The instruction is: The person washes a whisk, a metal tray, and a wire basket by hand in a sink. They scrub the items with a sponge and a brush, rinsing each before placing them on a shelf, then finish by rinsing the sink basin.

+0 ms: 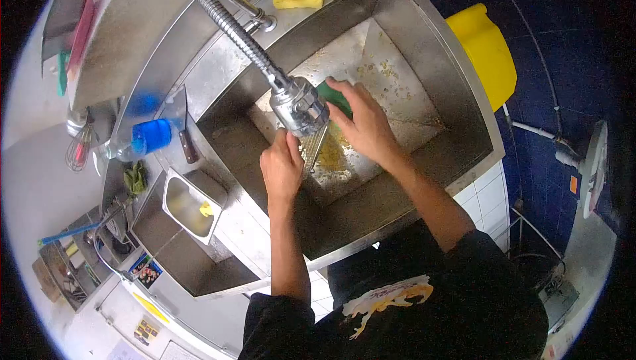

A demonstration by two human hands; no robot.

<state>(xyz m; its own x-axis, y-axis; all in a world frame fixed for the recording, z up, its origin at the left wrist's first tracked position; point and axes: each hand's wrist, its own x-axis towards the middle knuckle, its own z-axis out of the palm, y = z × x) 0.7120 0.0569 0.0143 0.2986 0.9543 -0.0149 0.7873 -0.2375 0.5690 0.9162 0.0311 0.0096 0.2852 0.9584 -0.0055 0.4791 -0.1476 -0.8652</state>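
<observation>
Well off to the left of my left hand (281, 169) lie a blue-labelled bottle (147, 137) and a knife (185, 129), with a small steel pan (189, 204) just below them. That hand is closed around the lower end of a slotted metal utensil (315, 147), maybe a grater; the tap head (299, 105) hides its top. Just right of it, my right hand (366, 127) presses a green sponge (333, 97) under its fingertips, fingers together, over the sink (424, 62) floor.
</observation>
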